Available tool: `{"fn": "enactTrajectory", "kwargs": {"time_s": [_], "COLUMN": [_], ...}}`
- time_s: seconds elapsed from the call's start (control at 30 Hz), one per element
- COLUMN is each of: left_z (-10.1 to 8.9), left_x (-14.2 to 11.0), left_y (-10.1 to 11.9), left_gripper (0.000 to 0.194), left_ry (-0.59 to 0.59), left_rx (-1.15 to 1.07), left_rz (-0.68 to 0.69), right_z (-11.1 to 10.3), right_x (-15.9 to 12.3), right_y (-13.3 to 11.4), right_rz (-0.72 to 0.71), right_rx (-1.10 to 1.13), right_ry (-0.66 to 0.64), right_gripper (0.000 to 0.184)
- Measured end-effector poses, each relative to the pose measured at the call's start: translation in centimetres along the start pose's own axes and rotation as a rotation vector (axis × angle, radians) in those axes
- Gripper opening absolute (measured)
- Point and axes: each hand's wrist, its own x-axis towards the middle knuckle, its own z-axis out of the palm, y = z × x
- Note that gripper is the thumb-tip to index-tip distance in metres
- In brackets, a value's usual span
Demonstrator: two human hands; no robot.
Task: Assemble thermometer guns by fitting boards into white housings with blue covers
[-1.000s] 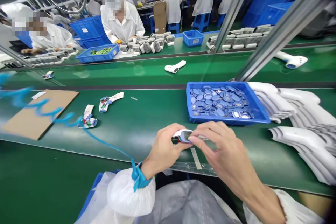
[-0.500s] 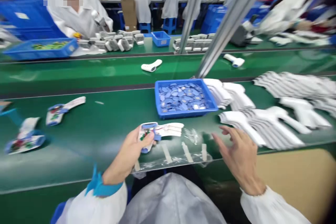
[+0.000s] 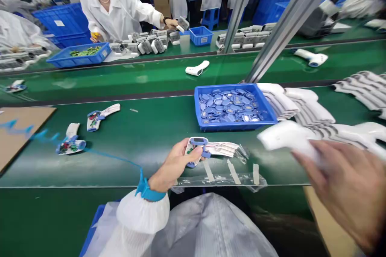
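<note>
Okay, seen from the head camera, a blue tray (image 3: 196, 104) is the thing to go by. Just in front of it, the left hand (image 3: 176, 165) holds an open shell (image 3: 197, 148) tight between thumb and fingers. This shell is white and shaped like a thermometer gun, with a blue piece and a small screen at one end and tiny red and green bits inside. A clear plastic sheet (image 3: 217, 180) lies just below it on the belt.

To the right of the tray and nearer the camera, the right hand (image 3: 346, 196) is blurry, but it seems to be closed around a white cover (image 3: 286, 136), up off the belt. Many more white covers (image 3: 310, 106) sit in neat stacks right beside the tray. The tray is full of small blue parts (image 3: 229, 106).

To the left of the tray, two open shells (image 3: 70, 145) with bits inside lie on the belt. (They look much like the one in the left hand.) A blue wrist strap (image 3: 146, 190) circles the left wrist. Beyond the tray, a co-worker's hand (image 3: 170, 22) reaches over a heap of gray units (image 3: 144, 46).
</note>
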Motion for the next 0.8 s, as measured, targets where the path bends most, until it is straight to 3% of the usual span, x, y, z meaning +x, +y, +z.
{"fn": "enactTrajectory", "kwargs": {"time_s": [0.03, 0.1, 0.17, 0.27, 0.4, 0.5, 0.6, 0.7, 0.8], "left_z": [0.1, 0.3, 0.6, 0.7, 0.7, 0.7, 0.9, 1.0, 0.8], "left_x": [0.0, -0.1, -0.2, -0.4, -0.6, -0.8, -1.1, -1.3, -1.4], "left_y": [0.0, 0.0, 0.0, -0.1, -0.5, -0.6, -0.4, -0.2, -0.2], "left_gripper": [0.044, 0.047, 0.05, 0.055, 0.047, 0.051, 0.048, 0.042, 0.052], "left_ry": [-0.014, -0.034, -0.054, -0.041, 0.009, -0.054, -0.033, -0.035, -0.009], "left_rx": [-0.016, -0.042, -0.064, 0.012, 0.2, 0.278, 0.407, 0.462, 0.467], "left_rz": [-0.005, -0.005, 0.009, 0.037, 0.085, 0.113, 0.141, 0.171, 0.178], "right_z": [-0.8, -2.1, -2.5, -1.6, 0.7, 1.6, 1.3, 0.7, 0.3], "right_x": [0.3, 1.0, 1.6, 2.1, 1.8, 1.6, 2.2, 3.4, 4.1], "right_y": [-2.3, -7.0, -10.7, -13.6, -14.3, -14.3, -14.2, -13.9, -13.5], "right_rz": [-0.152, -0.324, -0.412, -0.443, -0.417, -0.373, -0.187, -0.022, 0.066], "right_rx": [-0.003, 0.084, 0.169, 0.202, 0.285, 0.39, 0.442, 0.698, 0.913], "right_ry": [-0.046, -0.084, -0.084, -0.123, -0.244, -0.391, -0.707, -1.099, -1.212], "right_gripper": [0.046, 0.025, 0.019, 0.02, 0.038, 0.032, 0.031, 0.029, 0.024]}}
